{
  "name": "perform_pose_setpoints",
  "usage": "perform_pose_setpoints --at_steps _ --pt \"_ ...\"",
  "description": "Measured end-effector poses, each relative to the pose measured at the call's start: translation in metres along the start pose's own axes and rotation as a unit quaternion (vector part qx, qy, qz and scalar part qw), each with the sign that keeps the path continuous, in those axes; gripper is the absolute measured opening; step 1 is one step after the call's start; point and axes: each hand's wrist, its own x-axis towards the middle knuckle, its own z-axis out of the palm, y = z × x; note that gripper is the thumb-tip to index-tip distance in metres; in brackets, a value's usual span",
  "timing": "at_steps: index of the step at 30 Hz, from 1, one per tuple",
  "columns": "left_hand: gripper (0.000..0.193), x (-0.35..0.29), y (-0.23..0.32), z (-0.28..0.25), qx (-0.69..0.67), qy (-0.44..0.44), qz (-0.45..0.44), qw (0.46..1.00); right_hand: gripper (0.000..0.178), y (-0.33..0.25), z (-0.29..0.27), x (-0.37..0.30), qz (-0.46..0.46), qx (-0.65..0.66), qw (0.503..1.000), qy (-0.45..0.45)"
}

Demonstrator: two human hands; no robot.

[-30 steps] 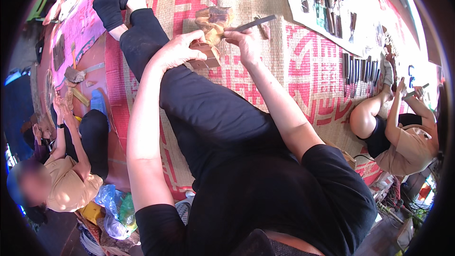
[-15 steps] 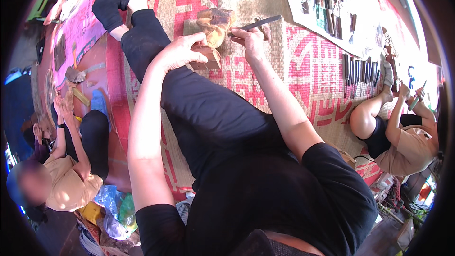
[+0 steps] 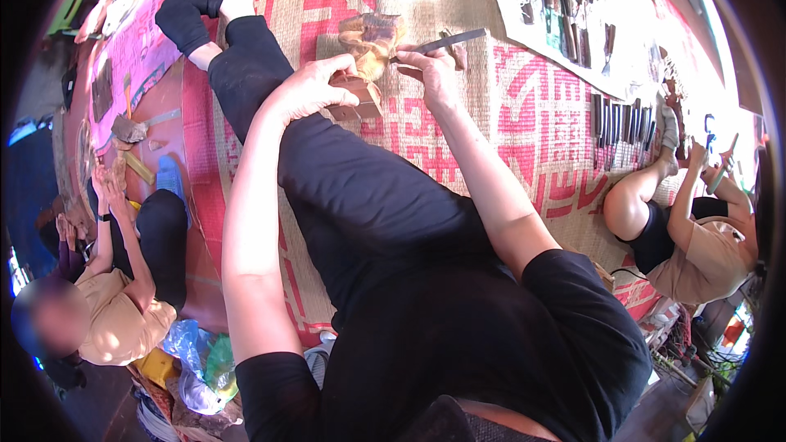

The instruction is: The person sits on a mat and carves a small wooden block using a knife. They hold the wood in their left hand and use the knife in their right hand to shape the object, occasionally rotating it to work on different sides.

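Left hand (image 3: 309, 92) is gripping the squared end of the wood carving (image 3: 372, 37), w/ thumb and fingers partly spread and wrapping round it, so not fully closed up. The carving is lying on the patterned mat (image 3: 442, 139), right by the bent leg (image 3: 250, 53). Right hand (image 3: 432, 74) is pinching a thin dark tool (image 3: 460, 38) b/w thumb and fingers, pretty closed, the long end sticking out up-right. Its near tip is pointing at the carving's side; can't tell if it's actually touching, too small tbh.

For working the wood like this, imo: light, short strokes, w/ the tool angled low and going w/ the grain. Pressing the block down firmly w/ the left would help vs wobble, and fingers should be sitting behind the edge, esp. that thumb, bc slips happen.
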Motion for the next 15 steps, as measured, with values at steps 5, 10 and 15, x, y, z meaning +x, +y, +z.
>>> perform_pose_setpoints --at_steps 5,10,15 --pt "0.034 0.002 -0.005 0.0 -0.008 0.004 -0.008 1.0 0.026 0.006 0.012 -0.009 -0.018 -0.058 0.998 -0.019" --pt "0.032 0.0 0.003 -0.001 -0.046 0.002 -0.028 0.999 0.02 0.004 0.008 -0.003 -0.007 -0.006 1.0 -0.021" --pt "0.025 0.002 -0.003 0.001 -0.029 -0.004 0.007 1.0 0.017 -0.005 0.003 -0.001 -0.001 -0.026 0.999 -0.025"
